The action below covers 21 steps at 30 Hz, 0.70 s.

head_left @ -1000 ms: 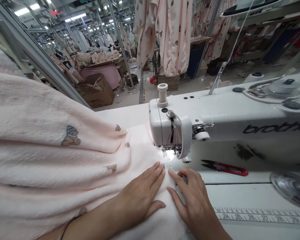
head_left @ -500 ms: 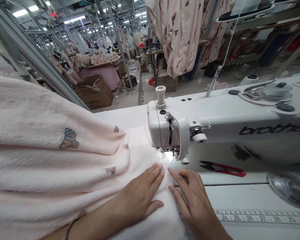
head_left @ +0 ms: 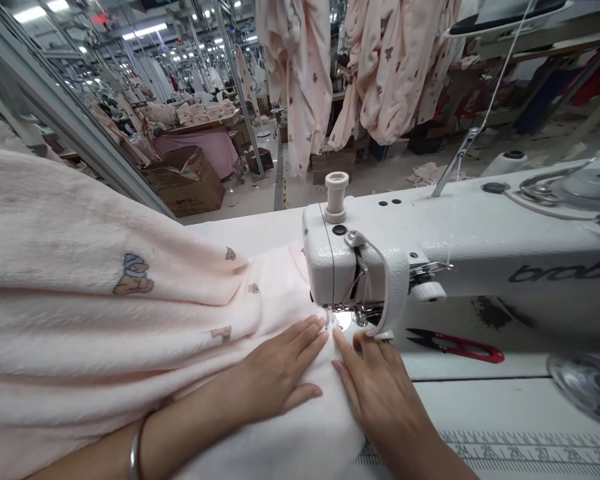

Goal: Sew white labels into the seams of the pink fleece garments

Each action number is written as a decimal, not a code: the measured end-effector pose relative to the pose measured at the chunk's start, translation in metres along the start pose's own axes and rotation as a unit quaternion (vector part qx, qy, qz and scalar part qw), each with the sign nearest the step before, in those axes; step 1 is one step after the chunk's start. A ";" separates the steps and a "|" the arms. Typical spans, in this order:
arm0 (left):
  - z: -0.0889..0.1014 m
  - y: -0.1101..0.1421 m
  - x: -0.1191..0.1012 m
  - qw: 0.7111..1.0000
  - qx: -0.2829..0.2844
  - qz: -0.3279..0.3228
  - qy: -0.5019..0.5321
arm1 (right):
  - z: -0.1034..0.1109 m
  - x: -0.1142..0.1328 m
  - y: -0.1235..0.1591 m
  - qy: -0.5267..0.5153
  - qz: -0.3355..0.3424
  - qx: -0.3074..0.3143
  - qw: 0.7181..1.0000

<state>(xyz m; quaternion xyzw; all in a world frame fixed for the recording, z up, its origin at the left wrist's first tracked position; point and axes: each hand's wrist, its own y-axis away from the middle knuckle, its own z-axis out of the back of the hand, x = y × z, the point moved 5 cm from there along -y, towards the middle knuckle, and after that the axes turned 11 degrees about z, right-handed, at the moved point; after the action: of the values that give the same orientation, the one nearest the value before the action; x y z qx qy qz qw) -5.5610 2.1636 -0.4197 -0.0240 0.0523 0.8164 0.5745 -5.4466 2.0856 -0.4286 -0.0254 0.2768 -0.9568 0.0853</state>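
Note:
Soft pale pink fleece fabric (head_left: 180, 333) with small printed bears spreads over the left side and runs under the head of a white sewing machine (head_left: 390, 240). My left hand (head_left: 275, 367) lies flat on the fabric, fingers stretched toward the lit needle area (head_left: 333, 320). On the fabric's right edge rests my right hand (head_left: 380, 380), its index finger extended close to the presser foot and its other fingers partly bent. The fingertips of both hands almost meet just in front of the needle. The needle tip itself is hard to make out.
Red-handled thread snips (head_left: 457, 345) lie on the machine bed to the right. A printed ruler scale (head_left: 525, 450) runs along the table's front. Behind the machine hang pink printed fabric pieces (head_left: 390, 73). A cardboard box (head_left: 187, 180) stands on the floor at the back left.
Both hands have edged forward toward the needle with the fabric under them. The view has shifted, so the machine appears farther right. More hanging fabric shows behind.

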 end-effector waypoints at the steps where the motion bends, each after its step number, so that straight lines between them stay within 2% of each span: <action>1: 0.001 0.000 0.002 1.000 0.001 0.001 0.002 | -0.002 0.000 -0.001 0.003 -0.001 0.001 1.000; 21: 0.006 -0.004 0.008 0.999 0.000 0.005 0.046 | -0.009 -0.006 0.008 0.002 -0.008 0.023 1.000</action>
<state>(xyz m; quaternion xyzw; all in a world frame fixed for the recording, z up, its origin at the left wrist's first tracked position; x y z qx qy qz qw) -5.5597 2.1730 -0.4144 -0.0616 0.0788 0.8174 0.5673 -5.4407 2.0850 -0.4404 -0.0239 0.2550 -0.9635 0.0780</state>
